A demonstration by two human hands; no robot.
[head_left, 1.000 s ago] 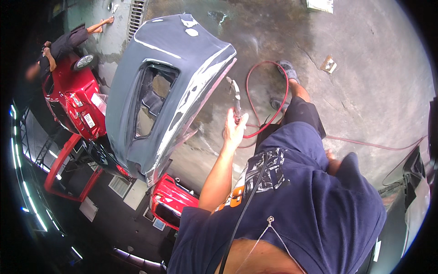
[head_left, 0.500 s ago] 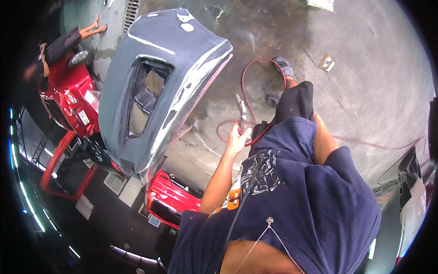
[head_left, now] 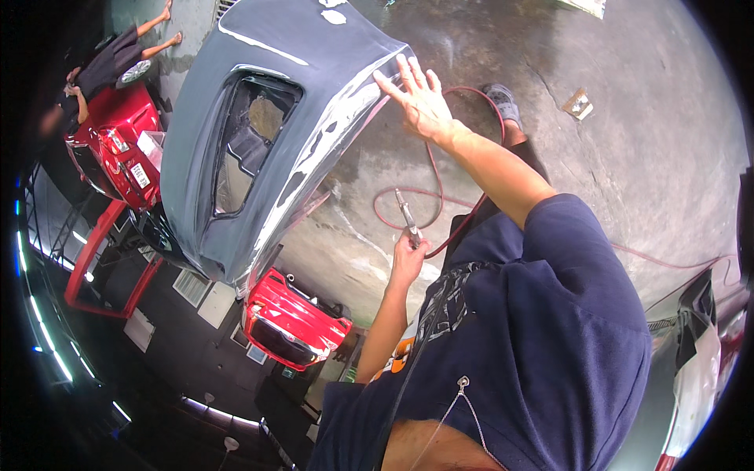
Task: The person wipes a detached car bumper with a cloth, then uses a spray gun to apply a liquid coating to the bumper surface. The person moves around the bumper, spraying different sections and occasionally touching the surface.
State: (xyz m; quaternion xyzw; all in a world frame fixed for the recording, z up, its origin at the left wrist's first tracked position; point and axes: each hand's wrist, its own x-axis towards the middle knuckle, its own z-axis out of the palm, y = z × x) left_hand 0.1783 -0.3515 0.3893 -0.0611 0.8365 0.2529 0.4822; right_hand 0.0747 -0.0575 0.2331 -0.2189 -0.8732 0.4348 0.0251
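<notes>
A large grey car bumper point(head_left: 330, 35) with white filler patches and an opening in its face stands in front of me to the left. My right hand point(head_left: 425, 106) reaches over to its near right corner, fingers spread, the fingertips at the white-streaked edge. Lower down, my left hand point(head_left: 408, 259) is closed around the handle of a metal air blow gun point(head_left: 408, 213), its nozzle pointing up and away from me. From the gun a red air hose point(head_left: 470, 213) loops across the floor. Part of the gun's handle is hidden by my fingers.
Beyond the bumper, a red car point(head_left: 129, 145) stands at the left, with a person point(head_left: 98, 71) beside it. A red car part point(head_left: 294, 318) lies at lower left, near a red door frame point(head_left: 78, 279). A small piece of debris point(head_left: 578, 104) rests on the concrete floor.
My right hand has come up from beside my body to the bumper's corner, fingers spreading. My left hand, still holding the blow gun, is slightly lower in view, and the gun's tilt has changed.
</notes>
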